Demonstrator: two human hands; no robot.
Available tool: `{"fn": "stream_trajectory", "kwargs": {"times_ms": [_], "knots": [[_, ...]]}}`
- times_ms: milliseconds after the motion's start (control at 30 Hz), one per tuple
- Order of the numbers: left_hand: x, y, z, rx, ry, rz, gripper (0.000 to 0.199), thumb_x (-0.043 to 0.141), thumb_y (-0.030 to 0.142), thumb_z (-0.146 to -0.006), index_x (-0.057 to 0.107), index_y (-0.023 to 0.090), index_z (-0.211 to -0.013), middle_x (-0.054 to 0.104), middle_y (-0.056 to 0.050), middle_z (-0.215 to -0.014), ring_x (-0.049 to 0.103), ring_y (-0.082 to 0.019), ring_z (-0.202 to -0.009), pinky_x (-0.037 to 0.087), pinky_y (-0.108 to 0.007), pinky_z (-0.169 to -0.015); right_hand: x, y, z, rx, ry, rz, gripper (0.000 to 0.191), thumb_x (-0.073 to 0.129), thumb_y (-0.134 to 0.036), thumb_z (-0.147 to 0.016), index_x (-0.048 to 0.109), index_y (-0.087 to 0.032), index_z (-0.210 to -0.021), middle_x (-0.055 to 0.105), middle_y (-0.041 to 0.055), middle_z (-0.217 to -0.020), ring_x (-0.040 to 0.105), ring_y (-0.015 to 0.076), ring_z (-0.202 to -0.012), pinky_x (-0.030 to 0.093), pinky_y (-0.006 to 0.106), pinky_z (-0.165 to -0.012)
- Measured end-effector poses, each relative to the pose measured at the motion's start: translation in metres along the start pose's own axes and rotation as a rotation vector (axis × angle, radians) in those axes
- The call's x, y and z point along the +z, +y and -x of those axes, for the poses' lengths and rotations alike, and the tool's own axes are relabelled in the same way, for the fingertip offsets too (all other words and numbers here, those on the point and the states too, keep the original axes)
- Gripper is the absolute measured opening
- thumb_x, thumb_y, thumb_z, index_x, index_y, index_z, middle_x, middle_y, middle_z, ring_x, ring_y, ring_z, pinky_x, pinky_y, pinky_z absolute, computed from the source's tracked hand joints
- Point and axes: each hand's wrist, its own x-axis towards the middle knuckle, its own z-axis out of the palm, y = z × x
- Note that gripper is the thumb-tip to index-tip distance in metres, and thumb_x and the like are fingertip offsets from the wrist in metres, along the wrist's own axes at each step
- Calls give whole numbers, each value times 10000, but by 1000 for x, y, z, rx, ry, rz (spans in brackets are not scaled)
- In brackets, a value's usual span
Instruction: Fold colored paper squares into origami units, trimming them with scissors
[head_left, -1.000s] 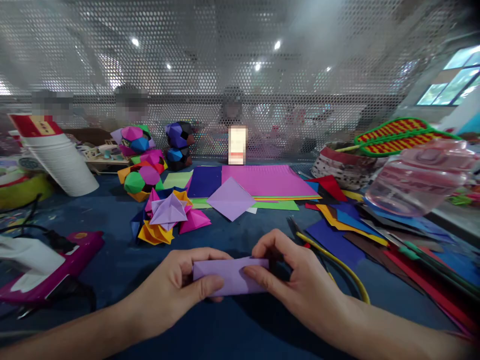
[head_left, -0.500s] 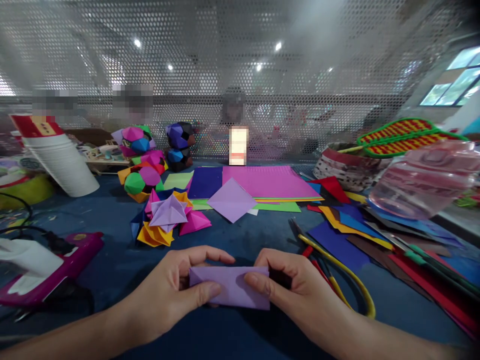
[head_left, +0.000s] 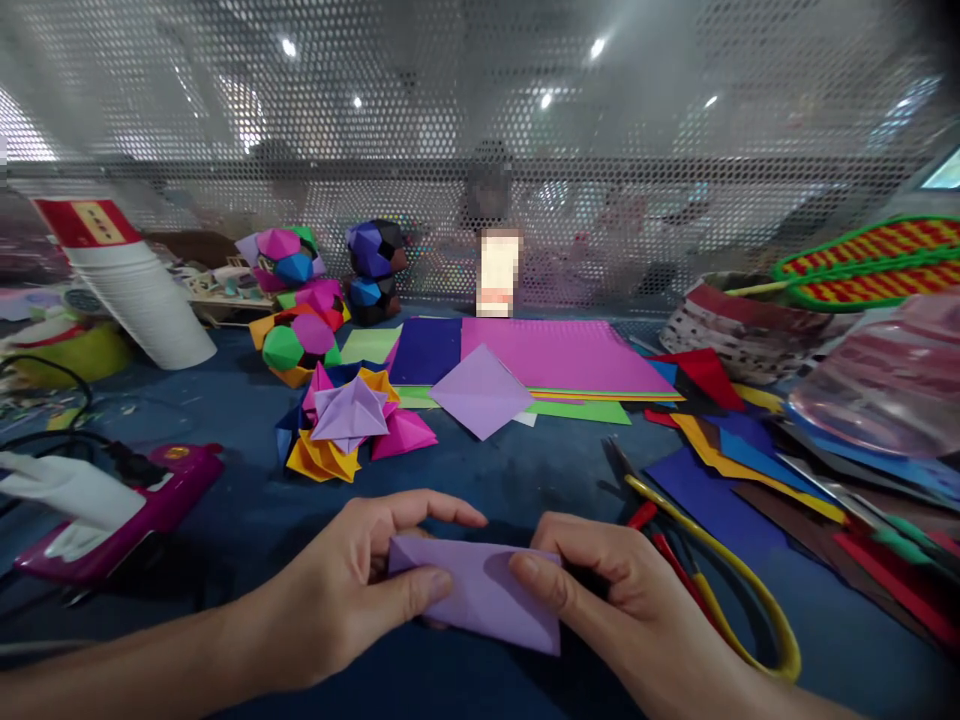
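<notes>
A folded strip of light purple paper is held between both hands, low over the blue table. My left hand pinches its left end, thumb on the front face and index finger stretched along behind the top edge. At the right end my right hand grips it, thumb in front and curled fingers behind. The fingers behind the paper are partly hidden. Beyond the hands lies a flat light purple square, turned cornerwise. Left of it sits a cluster of folded paper pieces in purple, orange, pink and blue.
Yellow-handled scissors lie close to my right hand, beside coloured paper scraps. A purple power strip and stacked paper cups stand left. Pink sheets lie before a perforated metal screen. A clear bottle is at right.
The right end of the folded paper has dropped, so the strip now slants down to the right. Both hands keep their grip. The view has shifted slightly.
</notes>
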Motion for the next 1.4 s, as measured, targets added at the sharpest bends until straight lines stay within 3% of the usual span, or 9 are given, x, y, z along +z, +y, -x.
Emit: {"fn": "stream_trajectory", "kwargs": {"times_ms": [167,333,667,900,1200,1400], "knots": [[-3,3,-3,-51,-6,19,458,688,343,-875,562,215,-1296,652,-12,-860,629,-139,-733,526,-249,-716,0,-2,-3,50,-28,-10,441,529,-512,-949,526,-184,-654,466,-26,-641,418,105,-603,315,229,-536],[-5,3,-8,-16,3,61,460,691,365,-869,567,221,-1288,647,-22,-941,620,-145,-766,566,-279,-733,3,-7,-5,150,-62,-77,281,600,-450,-904,613,-185,-811,531,-17,-703,436,115,-630,336,219,-542],[-6,-2,-5,-73,28,-79,518,659,483,-880,531,260,-1330,674,-21,-961,620,-166,-794,520,-250,-724,-1,-10,-6,190,-65,-162,401,616,-505,-870,499,-179,-668,425,-45,-618,356,87,-569,266,221,-500],[-1,7,-2,-72,3,-88,390,608,348,-924,570,279,-1306,674,-14,-1059,611,-153,-840,516,-243,-765,-4,-6,-6,158,-65,-114,416,596,-518,-894,500,-180,-670,444,-37,-624,382,96,-587,288,226,-526],[4,7,-3,-22,5,6,362,646,289,-878,608,228,-1232,654,-7,-950,605,-135,-782,516,-221,-709,-5,-4,-1,144,-80,-105,441,561,-563,-928,502,-185,-708,423,-41,-655,358,100,-610,280,228,-530],[3,6,-3,-18,0,-73,372,629,289,-891,581,231,-1255,653,10,-850,640,-141,-760,497,-228,-704,-4,-4,-1,133,-81,-72,452,535,-567,-945,468,-190,-705,401,-44,-659,345,101,-614,272,227,-529]]}}
